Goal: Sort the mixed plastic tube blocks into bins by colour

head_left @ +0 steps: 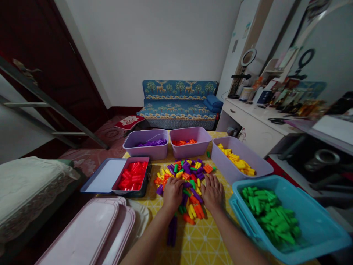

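A loose pile of small tube-like plastic pieces (195,197) in purple, orange, yellow, green and red lies on the yellow patterned tablecloth (202,243). My left hand (173,193) rests on the pile's left side, fingers slightly bent over the pieces and the tips partly hidden. On the right side, my right hand (212,192) lies palm down with fingers apart, touching the pile's edge. Neither hand visibly lifts a piece. Two purple pieces (172,232) sit apart near my left forearm. What kind of pieces these are, I cannot tell.
Around the pile stand lilac bins of purple (129,150), orange (190,149) and yellow pieces (237,162). A teal bin (317,235) holds green pieces; a lidded box (117,191) holds red ones. Pale lids (82,230) are stacked front left. Beyond are a sofa (179,106) and dresser (256,123).
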Demonstrator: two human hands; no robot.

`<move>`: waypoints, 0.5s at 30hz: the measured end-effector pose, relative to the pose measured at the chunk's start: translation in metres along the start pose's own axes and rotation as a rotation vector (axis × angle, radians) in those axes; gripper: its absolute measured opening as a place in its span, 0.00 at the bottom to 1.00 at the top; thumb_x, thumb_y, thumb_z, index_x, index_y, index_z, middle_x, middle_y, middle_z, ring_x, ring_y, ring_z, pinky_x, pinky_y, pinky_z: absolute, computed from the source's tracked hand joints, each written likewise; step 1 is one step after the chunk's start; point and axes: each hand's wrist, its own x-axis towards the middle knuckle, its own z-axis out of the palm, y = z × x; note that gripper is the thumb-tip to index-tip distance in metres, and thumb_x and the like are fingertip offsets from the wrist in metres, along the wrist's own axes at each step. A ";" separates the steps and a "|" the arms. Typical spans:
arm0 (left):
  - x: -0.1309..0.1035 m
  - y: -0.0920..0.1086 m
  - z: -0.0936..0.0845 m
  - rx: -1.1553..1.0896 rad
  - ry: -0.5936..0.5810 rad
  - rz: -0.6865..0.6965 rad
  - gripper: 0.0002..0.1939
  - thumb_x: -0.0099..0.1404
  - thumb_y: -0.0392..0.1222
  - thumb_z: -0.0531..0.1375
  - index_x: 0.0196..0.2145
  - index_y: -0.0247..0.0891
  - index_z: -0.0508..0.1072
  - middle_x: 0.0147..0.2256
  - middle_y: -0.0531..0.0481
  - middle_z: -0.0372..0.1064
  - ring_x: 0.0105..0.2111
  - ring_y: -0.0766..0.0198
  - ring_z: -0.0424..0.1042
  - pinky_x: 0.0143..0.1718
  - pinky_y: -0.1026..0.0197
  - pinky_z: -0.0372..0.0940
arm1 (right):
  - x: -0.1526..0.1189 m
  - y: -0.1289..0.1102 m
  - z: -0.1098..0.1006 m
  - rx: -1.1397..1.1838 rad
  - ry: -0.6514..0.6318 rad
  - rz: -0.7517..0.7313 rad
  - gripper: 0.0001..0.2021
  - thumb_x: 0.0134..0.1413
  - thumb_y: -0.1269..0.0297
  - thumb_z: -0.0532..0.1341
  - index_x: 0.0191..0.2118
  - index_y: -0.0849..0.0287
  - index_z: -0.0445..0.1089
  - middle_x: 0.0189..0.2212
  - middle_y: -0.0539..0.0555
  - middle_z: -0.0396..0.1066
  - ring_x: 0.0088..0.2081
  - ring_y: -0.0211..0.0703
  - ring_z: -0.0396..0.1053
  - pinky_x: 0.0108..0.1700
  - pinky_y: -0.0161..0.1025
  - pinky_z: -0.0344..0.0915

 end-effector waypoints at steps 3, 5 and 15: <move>-0.001 0.001 -0.002 0.025 -0.025 0.029 0.20 0.65 0.44 0.59 0.55 0.41 0.71 0.51 0.44 0.72 0.51 0.53 0.66 0.54 0.49 0.63 | 0.000 -0.001 0.001 -0.006 0.000 0.006 0.25 0.64 0.60 0.48 0.63 0.60 0.61 0.64 0.62 0.59 0.66 0.53 0.51 0.63 0.52 0.46; -0.001 0.002 -0.004 0.052 -0.083 0.064 0.29 0.62 0.50 0.62 0.60 0.43 0.66 0.57 0.44 0.67 0.55 0.50 0.63 0.57 0.45 0.60 | 0.000 -0.001 0.000 -0.005 0.002 0.005 0.24 0.64 0.60 0.48 0.63 0.60 0.62 0.64 0.61 0.60 0.65 0.53 0.51 0.63 0.51 0.46; 0.003 0.014 -0.006 0.181 -0.158 0.035 0.14 0.67 0.41 0.57 0.49 0.49 0.76 0.48 0.47 0.73 0.52 0.54 0.66 0.56 0.48 0.59 | 0.001 0.000 -0.001 -0.006 0.005 -0.008 0.24 0.64 0.60 0.48 0.62 0.60 0.62 0.63 0.62 0.60 0.66 0.53 0.51 0.62 0.51 0.48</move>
